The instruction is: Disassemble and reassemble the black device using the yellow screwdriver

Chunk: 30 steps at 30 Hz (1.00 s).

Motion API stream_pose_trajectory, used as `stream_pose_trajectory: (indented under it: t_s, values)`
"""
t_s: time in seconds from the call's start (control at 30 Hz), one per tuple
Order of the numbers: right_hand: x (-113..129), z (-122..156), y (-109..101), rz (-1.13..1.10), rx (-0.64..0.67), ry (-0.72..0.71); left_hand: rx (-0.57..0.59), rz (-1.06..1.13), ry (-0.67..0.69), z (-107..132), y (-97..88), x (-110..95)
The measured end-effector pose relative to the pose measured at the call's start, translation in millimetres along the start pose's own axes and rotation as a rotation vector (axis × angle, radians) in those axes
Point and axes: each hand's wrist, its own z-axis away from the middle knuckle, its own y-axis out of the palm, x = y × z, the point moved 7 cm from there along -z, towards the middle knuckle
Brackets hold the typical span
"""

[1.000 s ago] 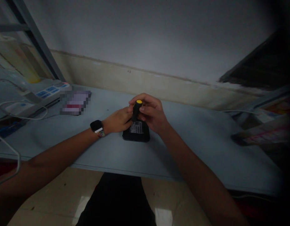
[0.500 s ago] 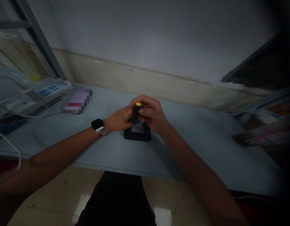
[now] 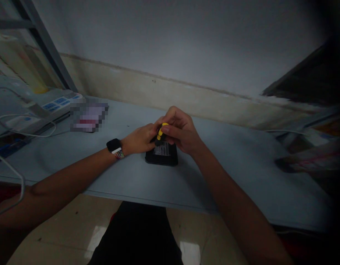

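A flat black box (image 3: 162,159) with a printed label on its upper face lies on the desk. My left hand (image 3: 141,139) grips the box at its far left part, thumb along the edge; its fingertips are partly hidden behind the tool. Above the label, a stubby screwdriver (image 3: 160,133) with a black and yellow handle stands tilted. The fingers and thumb of my right hand (image 3: 182,130) are closed round the top of that handle. The screwdriver's tip is too dark to make out. On my left wrist is a black watch (image 3: 114,145) with a patterned strap.
A phone (image 3: 89,117), partly pixelated, lies on the light blue desk (image 3: 126,173) to the left. Behind it sits a white power strip (image 3: 59,104) with cables. A white cable (image 3: 14,163) hangs at the near left. Blurred packages (image 3: 305,156) are at the right.
My right hand has turned the screwdriver's handle and shifted slightly up and right. More yellow now shows along the handle. The left hand and the box have barely moved.
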Motion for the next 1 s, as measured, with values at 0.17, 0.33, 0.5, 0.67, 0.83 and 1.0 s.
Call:
stream_pose_trajectory:
  t_s: [0.17,0.33,0.5,0.67,0.83,1.0]
  values:
    - [4.1,0.8,-4.2,-0.027,0.030,-0.043,-0.012,-0.003,0.028,1.5,-1.2,-1.7]
    - [2.7,3.4,-11.1,0.024,0.079,-0.039,-0.014,0.057,0.026,-0.1,-6.9,-8.0]
    - [4.8,3.2,-7.7,0.038,0.055,0.008,0.012,0.042,0.031,-1.2,-6.4,-8.0]
    - [4.8,2.0,7.0,0.045,-0.020,0.055,0.027,0.038,-0.008,-0.3,-3.8,-2.9]
    - [2.1,0.6,11.7,0.001,-0.019,0.042,0.014,0.072,-0.049,-2.1,-5.8,-3.4]
    - [4.2,-0.4,7.1,0.001,-0.014,0.006,-0.015,0.069,0.011,-1.9,-6.1,-5.7]
